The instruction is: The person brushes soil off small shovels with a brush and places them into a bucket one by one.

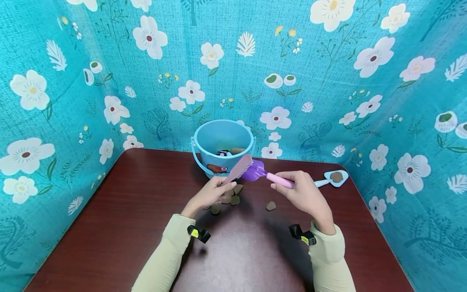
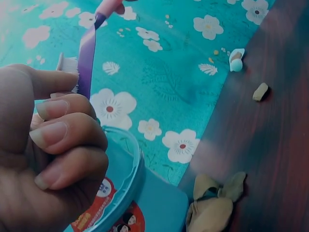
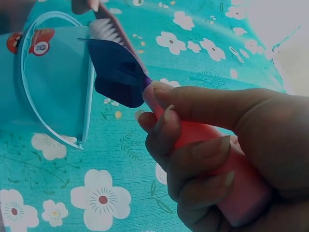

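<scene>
My left hand [image 1: 209, 192] grips the handle of a pink brush [image 1: 239, 168] with white bristles. In my right hand [image 1: 304, 194] is a toy shovel, its pink handle [image 1: 279, 180] wrapped by the fingers and its purple scoop [image 1: 254, 171] pointing left. The bristles lie against the scoop, as the right wrist view also shows with the dark-looking scoop [image 3: 116, 72] beside the brush [image 3: 116, 30]. Both tools are held above the table, in front of a light blue bucket [image 1: 202, 153]. Below the left hand several brown stones [image 1: 235, 200] lie together, partly hidden by it.
Inside the bucket are several small items, including a brown piece [image 1: 238, 150]. One lone stone [image 1: 271, 206] rests on the dark red table [image 1: 109, 211]. To the right, a pale blue scoop [image 1: 324, 181] holds a brown stone [image 1: 336, 177]. Flowered teal cloth [image 1: 233, 81] surrounds the table's back and sides.
</scene>
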Demonstrator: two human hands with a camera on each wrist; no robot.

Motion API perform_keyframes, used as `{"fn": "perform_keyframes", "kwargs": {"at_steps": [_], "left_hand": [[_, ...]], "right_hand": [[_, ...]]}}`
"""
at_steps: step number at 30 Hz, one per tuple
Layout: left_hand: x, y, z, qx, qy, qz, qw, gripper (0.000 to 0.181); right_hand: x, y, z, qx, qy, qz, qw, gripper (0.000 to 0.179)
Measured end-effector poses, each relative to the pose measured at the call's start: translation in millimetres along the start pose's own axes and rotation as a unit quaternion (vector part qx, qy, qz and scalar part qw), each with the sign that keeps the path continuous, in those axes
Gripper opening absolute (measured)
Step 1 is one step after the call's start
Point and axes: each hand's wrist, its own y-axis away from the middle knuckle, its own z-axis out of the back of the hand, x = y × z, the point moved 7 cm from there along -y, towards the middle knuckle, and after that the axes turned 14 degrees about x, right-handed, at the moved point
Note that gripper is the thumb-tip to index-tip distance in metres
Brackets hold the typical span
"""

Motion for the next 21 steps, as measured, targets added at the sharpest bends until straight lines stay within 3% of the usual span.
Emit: {"fn": "perform_keyframes", "kwargs": {"at_steps": [8, 14, 21], "left_hand": [[11.5, 0.6, 11.0, -0.029, -0.01, 0.046, 0.9985, 0.028], [10.8, -2.9, 18.7, -0.059, -0.078, 0.063, 0.9932, 0.031], [11.6, 8.7, 23.2, -0.043, -0.115, 0.084, 0.9889, 0.037]], "right_hand": [[-2, 7.2, 6, 0.0, 0.006, -0.007, 1.0, 0.033], [-11, 19.3, 23, -0.044, 0.006, -0.03, 0.9986, 0.029], [-14, 15.7, 30, -0.093, -0.02, -0.01, 0.9954, 0.032]]}}
